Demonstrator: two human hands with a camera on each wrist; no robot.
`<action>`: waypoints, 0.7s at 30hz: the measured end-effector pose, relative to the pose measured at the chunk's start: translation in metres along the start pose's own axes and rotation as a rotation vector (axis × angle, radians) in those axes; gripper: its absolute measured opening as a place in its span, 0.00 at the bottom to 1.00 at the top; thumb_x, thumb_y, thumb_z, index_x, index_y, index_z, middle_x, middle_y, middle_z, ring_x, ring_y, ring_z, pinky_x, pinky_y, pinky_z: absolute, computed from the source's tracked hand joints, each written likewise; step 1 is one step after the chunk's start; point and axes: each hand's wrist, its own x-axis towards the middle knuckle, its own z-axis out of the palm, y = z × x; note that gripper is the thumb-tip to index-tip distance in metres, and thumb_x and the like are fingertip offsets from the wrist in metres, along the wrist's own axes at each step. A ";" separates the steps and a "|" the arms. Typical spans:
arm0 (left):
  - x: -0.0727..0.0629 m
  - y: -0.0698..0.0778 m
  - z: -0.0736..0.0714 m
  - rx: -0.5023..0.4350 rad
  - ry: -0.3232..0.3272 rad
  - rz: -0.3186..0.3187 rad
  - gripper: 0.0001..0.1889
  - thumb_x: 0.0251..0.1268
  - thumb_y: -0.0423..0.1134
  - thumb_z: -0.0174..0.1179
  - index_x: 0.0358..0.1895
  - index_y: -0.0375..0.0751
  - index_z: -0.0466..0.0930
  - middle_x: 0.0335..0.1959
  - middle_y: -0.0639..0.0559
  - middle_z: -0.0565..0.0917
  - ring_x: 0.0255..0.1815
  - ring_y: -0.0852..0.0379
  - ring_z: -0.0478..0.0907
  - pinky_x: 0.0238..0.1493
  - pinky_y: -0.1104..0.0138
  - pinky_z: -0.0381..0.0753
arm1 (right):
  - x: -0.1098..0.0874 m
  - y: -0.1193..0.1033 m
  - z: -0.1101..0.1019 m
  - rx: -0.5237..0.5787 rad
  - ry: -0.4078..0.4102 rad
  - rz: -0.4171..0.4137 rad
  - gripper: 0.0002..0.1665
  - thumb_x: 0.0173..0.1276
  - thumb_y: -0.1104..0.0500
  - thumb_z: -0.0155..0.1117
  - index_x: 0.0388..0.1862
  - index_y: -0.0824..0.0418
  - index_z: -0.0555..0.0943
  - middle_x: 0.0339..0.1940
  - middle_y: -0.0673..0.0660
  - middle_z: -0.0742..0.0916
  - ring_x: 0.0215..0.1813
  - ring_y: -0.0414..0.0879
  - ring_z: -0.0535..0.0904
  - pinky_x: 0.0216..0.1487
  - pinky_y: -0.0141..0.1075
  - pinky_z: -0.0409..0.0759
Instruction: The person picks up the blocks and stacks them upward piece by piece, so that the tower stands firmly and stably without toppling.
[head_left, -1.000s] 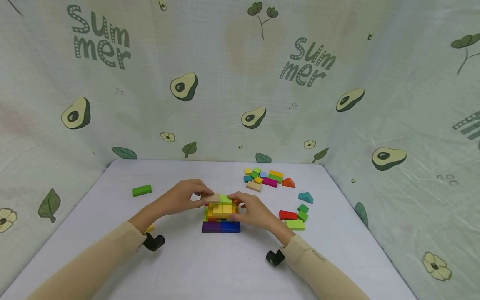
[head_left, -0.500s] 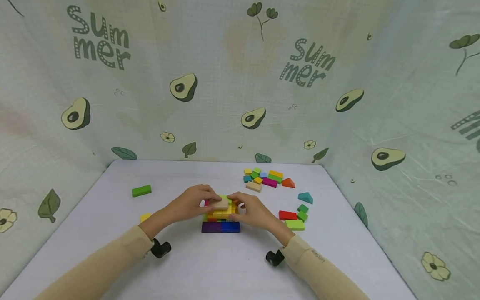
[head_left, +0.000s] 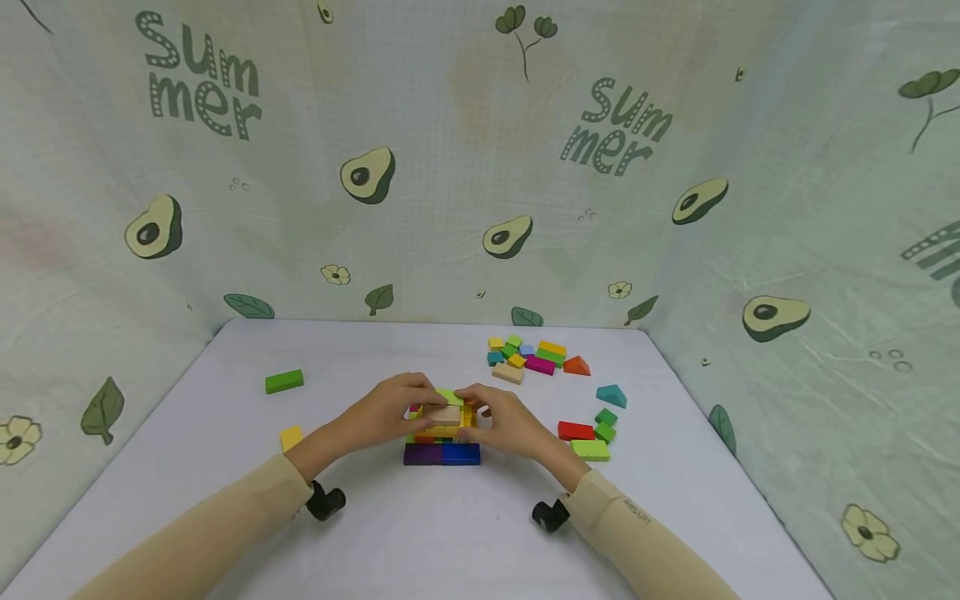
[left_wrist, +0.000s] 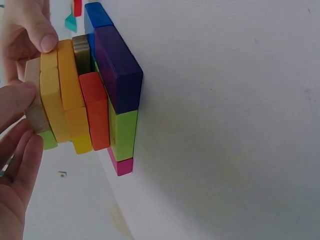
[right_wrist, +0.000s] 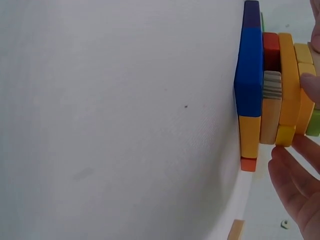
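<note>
the pale wooden block (head_left: 444, 414) is at the top of the stack (left_wrist: 71, 82), in the middle of the bench (head_left: 375, 533), lying across the yellow blocks (left_wrist: 53, 105) in front of a lime block (head_left: 451, 396). the left hand (head_left: 388, 408) pinches it, thumb on the near side and fingers round the end, a hold that probably lets the piece be lined up without pushing what is under it. the right hand (head_left: 504, 419) is not clenched: its fingers reach loosely past the stack's right end while its thumb touches the yellow blocks, most likely to brace the upper layers against a sideways nudge.

the purple block (head_left: 423, 454) and blue block (head_left: 461, 454) sit end to end along the near bottom edge; layers narrow upward, which should make for a steady footing. an orange block (left_wrist: 95, 112) lies on that base, apparently as support for the wider layer above. loose pieces, such as a red block (head_left: 576, 431) and a green block (head_left: 283, 382), lie well apart from the stack, perhaps to leave both hands room.
</note>
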 end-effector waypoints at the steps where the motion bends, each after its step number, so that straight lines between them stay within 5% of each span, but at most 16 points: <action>1: 0.000 0.000 0.000 -0.005 0.003 -0.002 0.18 0.66 0.40 0.76 0.58 0.49 0.90 0.48 0.58 0.84 0.47 0.58 0.80 0.53 0.65 0.87 | 0.000 0.000 0.000 0.000 -0.001 0.001 0.34 0.71 0.54 0.77 0.74 0.52 0.76 0.65 0.46 0.85 0.62 0.43 0.81 0.63 0.43 0.85; 12: 0.002 -0.002 0.003 -0.032 0.004 -0.098 0.30 0.65 0.47 0.77 0.68 0.44 0.82 0.61 0.51 0.83 0.45 0.57 0.81 0.48 0.66 0.88 | -0.001 -0.001 0.000 0.015 -0.012 0.033 0.43 0.73 0.50 0.75 0.81 0.56 0.69 0.66 0.50 0.84 0.64 0.46 0.81 0.65 0.45 0.85; 21: 0.003 -0.003 0.005 -0.009 -0.028 -0.142 0.31 0.64 0.50 0.77 0.68 0.44 0.82 0.59 0.52 0.84 0.48 0.59 0.80 0.51 0.68 0.86 | 0.000 0.000 0.001 0.008 -0.009 0.041 0.42 0.73 0.49 0.75 0.80 0.58 0.70 0.66 0.51 0.84 0.63 0.46 0.81 0.65 0.44 0.85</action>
